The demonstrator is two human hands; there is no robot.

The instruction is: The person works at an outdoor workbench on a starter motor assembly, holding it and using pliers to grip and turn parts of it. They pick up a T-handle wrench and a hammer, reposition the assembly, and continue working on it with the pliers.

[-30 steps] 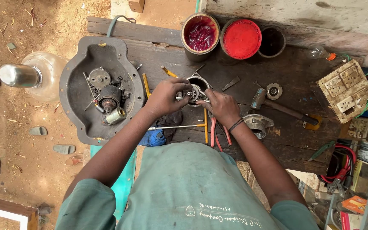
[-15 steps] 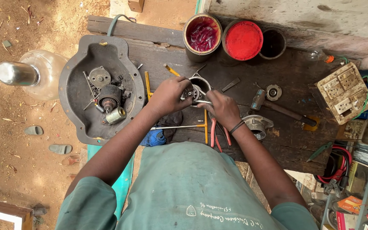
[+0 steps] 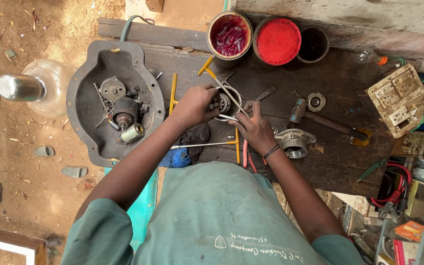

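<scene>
Head view: small round motor part (image 3: 222, 103) sits mid-bench on the dark wooden workbench (image 3: 330, 162), just right of the grey tray (image 3: 82, 98). Left hand (image 3: 195, 104) curled shut around the part, steadying it. Right hand (image 3: 255, 128) closed on a thin metal tool (image 3: 231, 95) angled into the part, with pliers (image 3: 245, 147) below. Step looks like prying or loosening inside the part; next move likely needs a firm hold and careful leverage. Hammer (image 3: 327, 121) lies right of the part.
</scene>
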